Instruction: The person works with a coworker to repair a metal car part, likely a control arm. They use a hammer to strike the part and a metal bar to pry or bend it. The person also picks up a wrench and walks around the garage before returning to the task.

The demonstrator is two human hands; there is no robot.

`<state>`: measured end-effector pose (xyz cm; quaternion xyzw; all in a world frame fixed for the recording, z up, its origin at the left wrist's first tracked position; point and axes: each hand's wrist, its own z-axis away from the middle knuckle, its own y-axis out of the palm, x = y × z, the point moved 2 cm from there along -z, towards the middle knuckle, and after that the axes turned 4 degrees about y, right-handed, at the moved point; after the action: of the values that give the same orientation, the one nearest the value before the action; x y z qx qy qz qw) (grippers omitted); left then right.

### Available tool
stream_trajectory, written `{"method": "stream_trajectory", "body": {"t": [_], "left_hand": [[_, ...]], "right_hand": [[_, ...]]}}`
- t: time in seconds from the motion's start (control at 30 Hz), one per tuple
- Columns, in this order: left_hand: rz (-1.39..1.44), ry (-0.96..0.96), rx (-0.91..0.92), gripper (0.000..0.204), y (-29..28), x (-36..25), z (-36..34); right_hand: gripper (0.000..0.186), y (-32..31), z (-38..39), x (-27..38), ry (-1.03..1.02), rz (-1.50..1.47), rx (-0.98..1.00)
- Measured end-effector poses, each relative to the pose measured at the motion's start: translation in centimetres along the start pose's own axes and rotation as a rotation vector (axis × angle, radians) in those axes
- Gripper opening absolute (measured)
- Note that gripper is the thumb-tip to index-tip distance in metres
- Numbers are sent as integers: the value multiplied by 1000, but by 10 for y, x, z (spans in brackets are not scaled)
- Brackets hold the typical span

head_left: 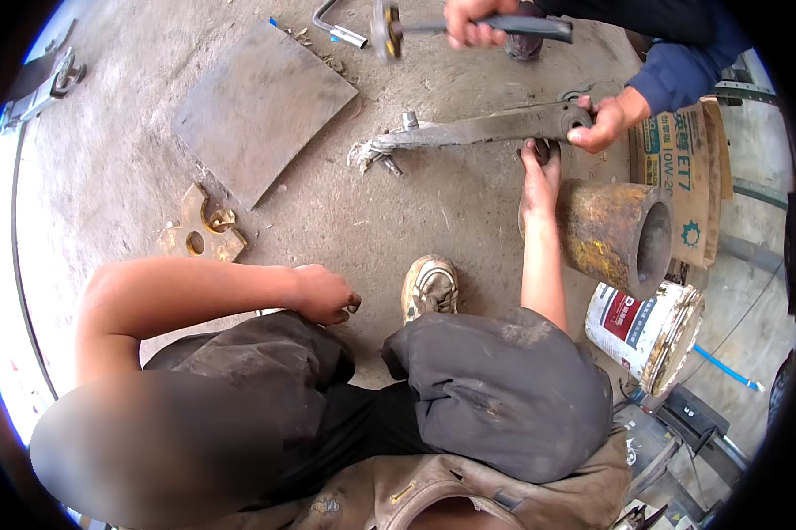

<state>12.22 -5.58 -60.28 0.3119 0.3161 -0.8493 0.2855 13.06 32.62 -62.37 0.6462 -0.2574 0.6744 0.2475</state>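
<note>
A grimy metal suspension control arm (486,129) lies across the upper middle, with a stud at its left end and a round bushing eye at its right end. My right hand (541,172) grips it from below near the eye; part of the grip is hidden. My left hand (325,294) hangs by my left knee with fingers curled in; whether anything is inside does not show. At the upper right, a co-worker's hand (603,124) holds the eye end. The co-worker's other hand (475,22) holds a hammer (387,34) above the arm.
A square steel plate (261,110) and a rusty notched plate (193,231) lie on the concrete at left. A bent-handled wrench (338,26) is at the top. Right of my right forearm are a thick rusty pipe section (605,231), a white bucket (632,331) and a cardboard box (702,190).
</note>
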Motion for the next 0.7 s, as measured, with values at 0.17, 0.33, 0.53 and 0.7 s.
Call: {"method": "stream_trajectory", "body": {"t": [0.17,0.33,0.53,0.7], "left_hand": [[-53,-120,-55,34,-10,7,2],[-35,-71,-59,37,-5,2,-7],[832,-251,-264,44,0,22,-31],[1064,-480,-474,50,-37,25,-57]], "right_hand": [[53,-8,-5,-3,4,-117,8],[61,-3,2,3,-3,-94,22],[71,29,15,14,155,-304,18],[78,-3,18,0,145,-348,82]]}}
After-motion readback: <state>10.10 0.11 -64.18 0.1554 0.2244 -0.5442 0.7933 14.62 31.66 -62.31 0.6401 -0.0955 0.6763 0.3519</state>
